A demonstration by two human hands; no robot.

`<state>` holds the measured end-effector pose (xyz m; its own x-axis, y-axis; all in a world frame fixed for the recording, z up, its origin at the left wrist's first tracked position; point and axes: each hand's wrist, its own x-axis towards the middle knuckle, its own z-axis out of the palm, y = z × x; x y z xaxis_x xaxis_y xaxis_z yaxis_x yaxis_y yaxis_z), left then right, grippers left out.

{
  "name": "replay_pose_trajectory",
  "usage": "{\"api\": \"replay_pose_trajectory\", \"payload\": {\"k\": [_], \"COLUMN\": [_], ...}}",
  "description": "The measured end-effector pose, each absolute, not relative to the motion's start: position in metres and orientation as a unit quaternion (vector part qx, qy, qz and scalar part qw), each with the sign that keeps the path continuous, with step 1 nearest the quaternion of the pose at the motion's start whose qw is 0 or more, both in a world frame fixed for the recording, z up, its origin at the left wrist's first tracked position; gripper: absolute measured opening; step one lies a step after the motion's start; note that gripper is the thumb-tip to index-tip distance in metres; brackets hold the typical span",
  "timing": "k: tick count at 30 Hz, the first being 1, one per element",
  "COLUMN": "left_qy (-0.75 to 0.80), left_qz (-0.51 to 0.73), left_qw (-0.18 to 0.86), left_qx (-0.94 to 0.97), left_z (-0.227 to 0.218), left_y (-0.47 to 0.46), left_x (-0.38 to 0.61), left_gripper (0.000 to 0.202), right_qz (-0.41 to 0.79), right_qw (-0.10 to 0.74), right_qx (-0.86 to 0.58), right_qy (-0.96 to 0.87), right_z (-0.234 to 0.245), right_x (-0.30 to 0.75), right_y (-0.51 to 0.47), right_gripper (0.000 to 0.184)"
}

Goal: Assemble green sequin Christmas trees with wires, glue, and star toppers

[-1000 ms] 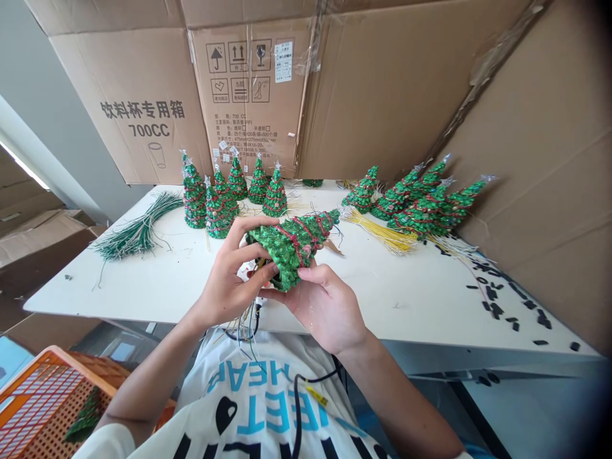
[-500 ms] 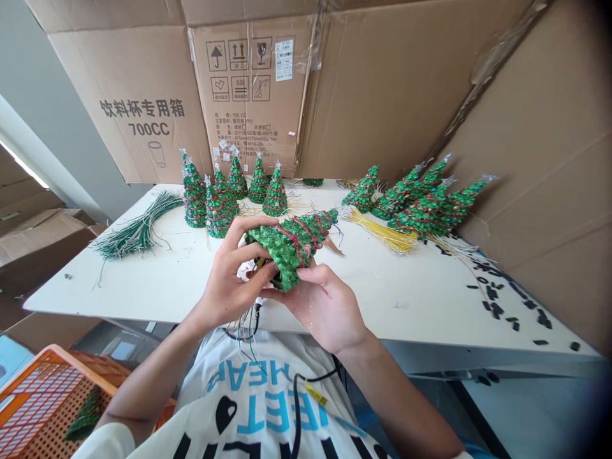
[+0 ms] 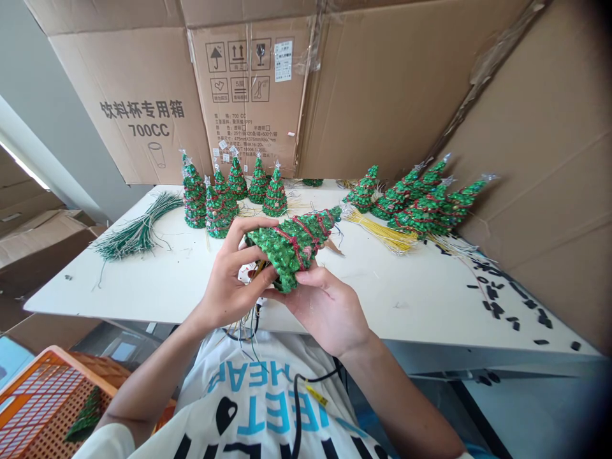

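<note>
Green sequins cover the tree (image 3: 291, 247) in your hands — it lies on its side above the surface (image 3: 382, 299). Fingers of your left hand (image 3: 233, 274) curl around its wide end, and fingers of your right hand (image 3: 320, 310) grip it from below. Thin wires (image 3: 251, 322) hang from its base. A soft, even grip is best — sequins can bend. Farther off stand more trees (image 3: 275, 196), yellow wires (image 3: 382, 234) and cardboard boxes (image 3: 253, 95).

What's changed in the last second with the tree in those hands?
The green sequinned Christmas tree has turned slightly, its tip swinging rightward. The left hand and right hand both keep hold of it; neither let go. The other sequinned trees and the white table stayed as they were.
</note>
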<state>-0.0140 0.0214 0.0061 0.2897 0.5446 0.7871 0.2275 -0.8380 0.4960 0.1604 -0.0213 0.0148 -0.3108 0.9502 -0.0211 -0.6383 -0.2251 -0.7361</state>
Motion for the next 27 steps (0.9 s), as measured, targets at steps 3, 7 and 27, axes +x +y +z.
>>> {"api": "replay_pose_trajectory", "payload": {"k": [3, 7, 27], "left_qy": [0.24, 0.211, 0.199], "left_qz": [0.536, 0.518, 0.529], "left_qw": [0.158, 0.2, 0.169], "left_qx": [0.794, 0.804, 0.807], "left_z": [0.0082, 0.0118, 0.0099], "left_y": [0.0192, 0.0167, 0.0222], "left_x": [-0.0167, -0.0217, -0.0228], "left_gripper": [0.015, 0.022, 0.03], "right_qz": [0.744, 0.741, 0.747], "right_qw": [0.534, 0.541, 0.545], "right_qx": [-0.238, -0.234, -0.225], "right_qy": [-0.323, -0.323, -0.307], "right_z": [0.0153, 0.0167, 0.0208], "right_x": [0.1605, 0.1601, 0.1607], "right_y": [-0.0204, -0.0212, -0.025], "right_gripper": [0.031, 0.042, 0.057]}}
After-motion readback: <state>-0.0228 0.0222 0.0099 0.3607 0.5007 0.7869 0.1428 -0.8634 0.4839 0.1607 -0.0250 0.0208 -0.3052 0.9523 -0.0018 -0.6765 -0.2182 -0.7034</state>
